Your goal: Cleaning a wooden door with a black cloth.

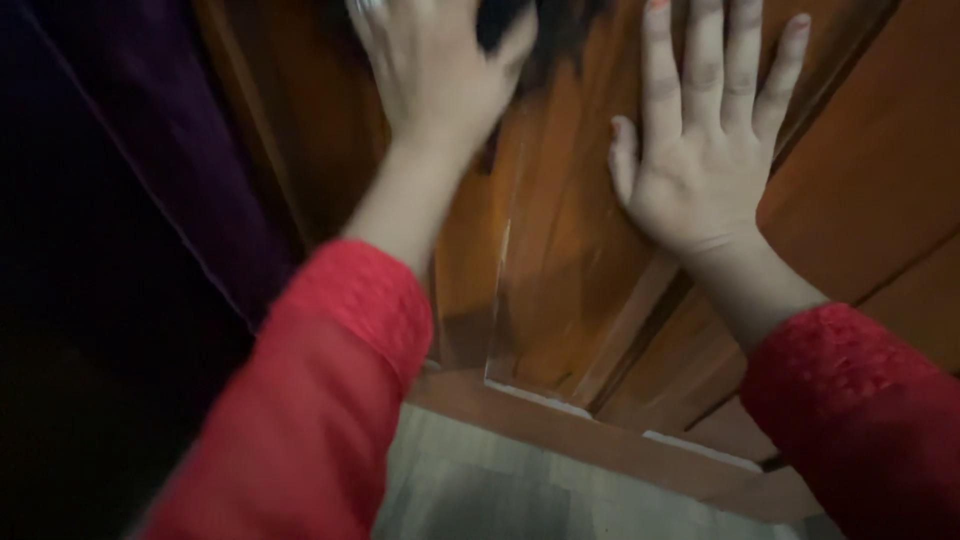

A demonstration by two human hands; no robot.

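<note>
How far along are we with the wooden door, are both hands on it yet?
Done: the right hand lies flat, fingers spread, on the wooden door panel. In hand: the left hand is up at the door's left edge, blurred, with something dark by its fingers; whether it grips anything is unclear. Left: whether the door is open or shut cannot be told; its lower edge stands above the pale floor.

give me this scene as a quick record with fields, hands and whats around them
left hand: left hand blurred, on the wooden door, fingers around something dark, unclear what
right hand: right hand flat on the door, fingers spread, holding nothing
sleeves: red sleeves on both arms
left side: dark purple curtain
below: pale floor past the door's lower edge
</note>
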